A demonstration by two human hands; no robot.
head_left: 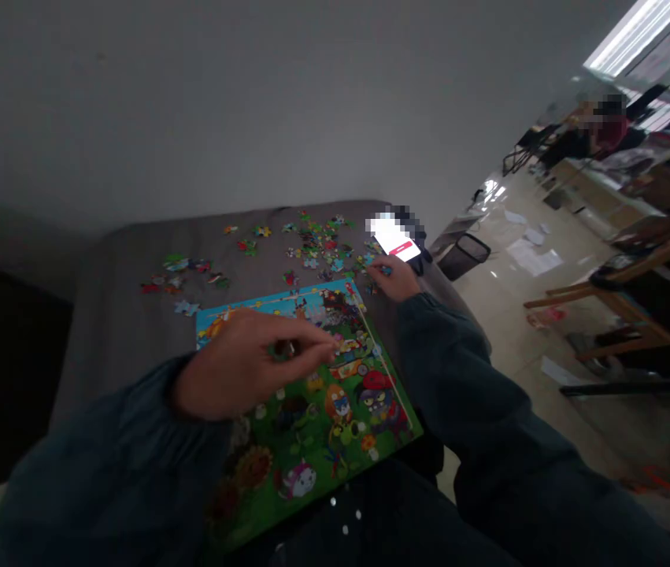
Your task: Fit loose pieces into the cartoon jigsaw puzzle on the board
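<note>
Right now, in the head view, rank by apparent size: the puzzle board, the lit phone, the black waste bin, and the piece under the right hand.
1. puzzle board
2. and 3. lit phone and black waste bin: similar, and the bin sits farther off, so unranked
4. puzzle piece at the right hand, mostly hidden

colourful puzzle board (311,409) lies flat, loose pieces (311,244) seemingly scattered beyond.

We saw a dim, underexposed picture, tilted and stretched at its edges. Daylight came from the window (642,35) at upper right and glared off the floor (523,315); the phone screen (394,238) was blown out white.
</note>
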